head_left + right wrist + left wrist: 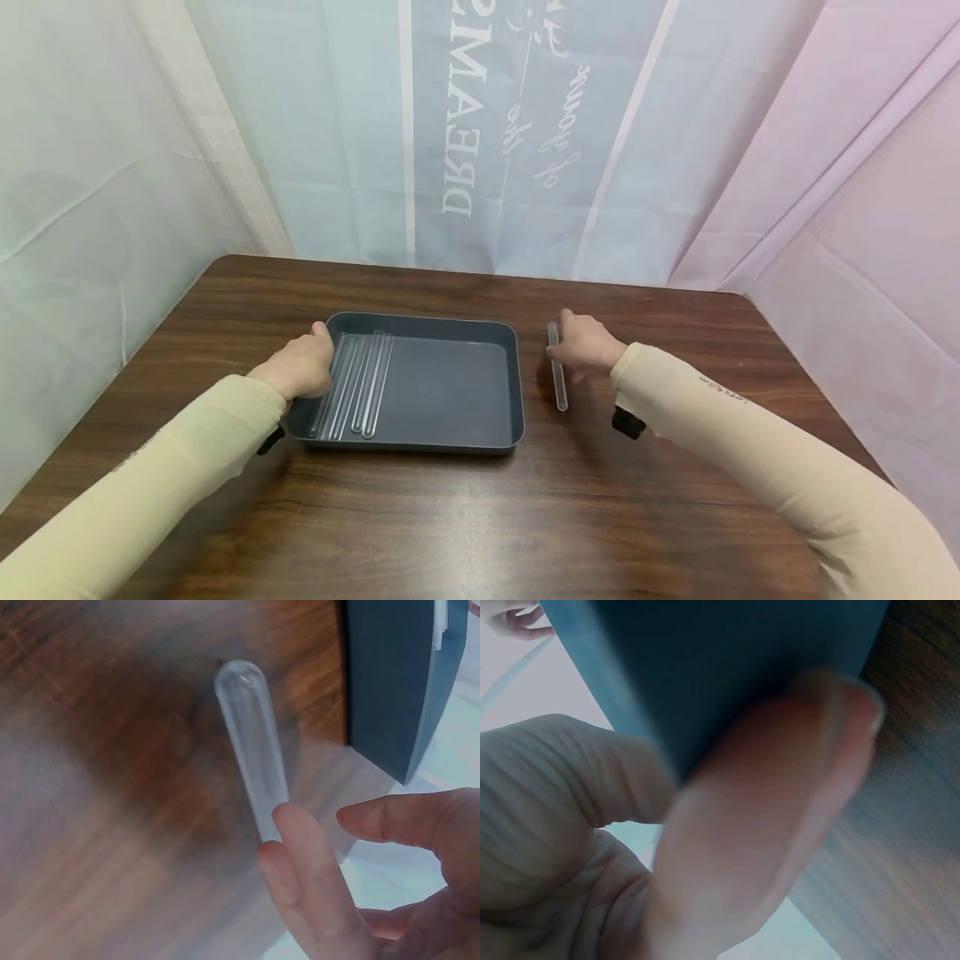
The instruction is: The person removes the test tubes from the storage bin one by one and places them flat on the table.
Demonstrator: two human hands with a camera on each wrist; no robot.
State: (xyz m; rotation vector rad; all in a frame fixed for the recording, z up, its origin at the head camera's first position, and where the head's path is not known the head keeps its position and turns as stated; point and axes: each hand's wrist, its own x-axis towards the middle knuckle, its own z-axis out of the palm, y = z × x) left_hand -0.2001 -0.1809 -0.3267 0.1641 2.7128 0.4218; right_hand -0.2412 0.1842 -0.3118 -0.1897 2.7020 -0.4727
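Note:
A dark grey rectangular tray [450, 392] sits on the table, with several clear test tubes [372, 387] side by side at its left end. My left hand [303, 367] grips the tray's left wall; the left wrist view has the thumb and fingers [742, 802] on either side of that wall. Right of the tray, another clear test tube [559, 383] lies lengthwise on the table, its rounded end [241, 679] toward me. My right hand [588, 342] is over its far part. In the right wrist view the fingertips overlap the tube, and the thumb [382, 817] stands apart from them.
The brown wood-grain table [465, 525] reaches back to a pale blue curtain [337, 167] with mirrored lettering. White sheets [885, 192] hang at both sides. A small black device [627, 422] is strapped under the right wrist.

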